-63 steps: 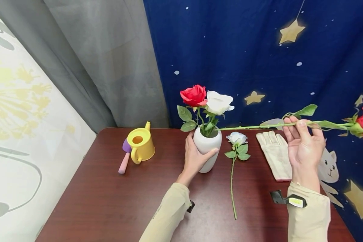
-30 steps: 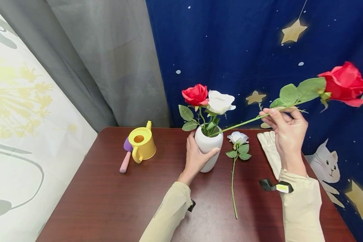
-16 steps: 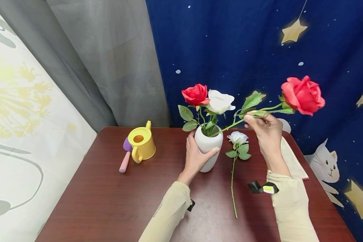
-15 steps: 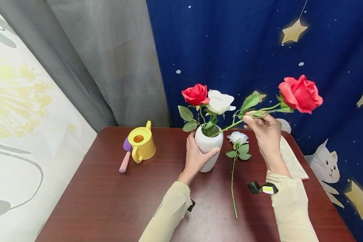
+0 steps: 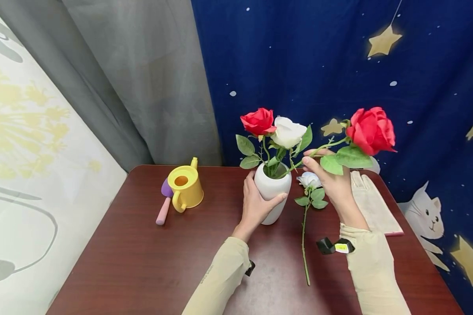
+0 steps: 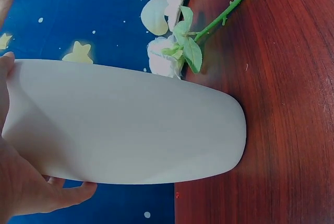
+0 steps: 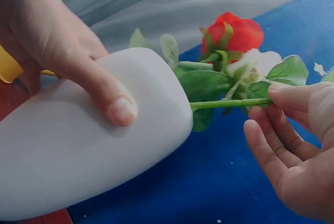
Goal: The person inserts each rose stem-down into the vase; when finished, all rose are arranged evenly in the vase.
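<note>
My left hand (image 5: 256, 205) grips the side of a white vase (image 5: 273, 192), thumb across its front; the vase stands upright on the table. In the vase are a red rose (image 5: 258, 121) and a white rose (image 5: 287, 132). Between thumb and fingers, my right hand (image 5: 333, 179) pinches the green stem of a second red rose (image 5: 371, 131). That stem slants down to the left, its lower end inside the vase mouth and hidden there. The right wrist view shows the pinched stem (image 7: 235, 103) at the vase rim. Below the right hand lies a pale blue-white rose (image 5: 309, 180) on the table.
A yellow watering can (image 5: 187, 189) stands at the left, beside a small trowel (image 5: 163, 210) with a pink handle and purple blade. Cream gloves (image 5: 372, 205) lie on the right of the brown table (image 5: 142, 262). Curtains hang behind the table's back edge.
My right hand has moved left and closer to the vase, bringing the red rose's bloom leftward, and its stem stands steeper at the vase mouth. The left hand keeps its hold on the vase.
</note>
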### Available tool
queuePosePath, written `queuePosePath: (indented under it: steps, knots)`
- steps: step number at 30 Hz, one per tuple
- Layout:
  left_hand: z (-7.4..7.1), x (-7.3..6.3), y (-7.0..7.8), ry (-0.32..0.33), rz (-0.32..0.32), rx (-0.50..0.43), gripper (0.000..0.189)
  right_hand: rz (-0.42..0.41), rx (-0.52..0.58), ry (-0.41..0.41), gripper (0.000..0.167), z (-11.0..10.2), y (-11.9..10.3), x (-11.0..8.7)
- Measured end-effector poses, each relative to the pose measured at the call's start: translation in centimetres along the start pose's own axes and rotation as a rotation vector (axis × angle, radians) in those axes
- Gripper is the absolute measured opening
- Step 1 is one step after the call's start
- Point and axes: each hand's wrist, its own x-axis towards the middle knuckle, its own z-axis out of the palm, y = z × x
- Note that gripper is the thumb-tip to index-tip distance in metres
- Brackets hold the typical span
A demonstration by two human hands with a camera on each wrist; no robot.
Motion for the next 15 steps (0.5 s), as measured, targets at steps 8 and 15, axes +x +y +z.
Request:
queuePosePath:
  steps: [8,15]
  knots:
    - [0.2,0.0,0.2,0.011,0.019,0.005,0.097,0.016,0.027,0.053,0.022,0.4,0.0,-0.5]
    - [0.1,0.0,0.1,0.020,0.023,-0.003,0.097,-0.112,-0.208,0.041,0.019,2.8,-0.8,-1.1]
